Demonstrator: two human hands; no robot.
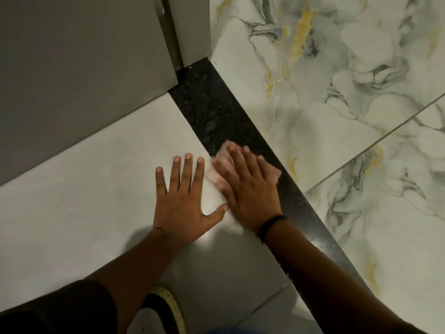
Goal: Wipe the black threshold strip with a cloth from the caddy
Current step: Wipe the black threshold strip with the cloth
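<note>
Your right hand presses flat on the soft, light cloth over the hard, smooth strip, not clamped, while your left hand lies open on the floor.

Right hand flat on cloth on threshold strip, left hand on floor tile beside it

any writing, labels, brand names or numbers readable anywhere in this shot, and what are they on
None: no text can be read in this view.
The pink cloth under the right hand is blurred and shows no label.
The black wristband shows no marking.
The shoe has small marks along its yellow edge, too small to read.
</note>
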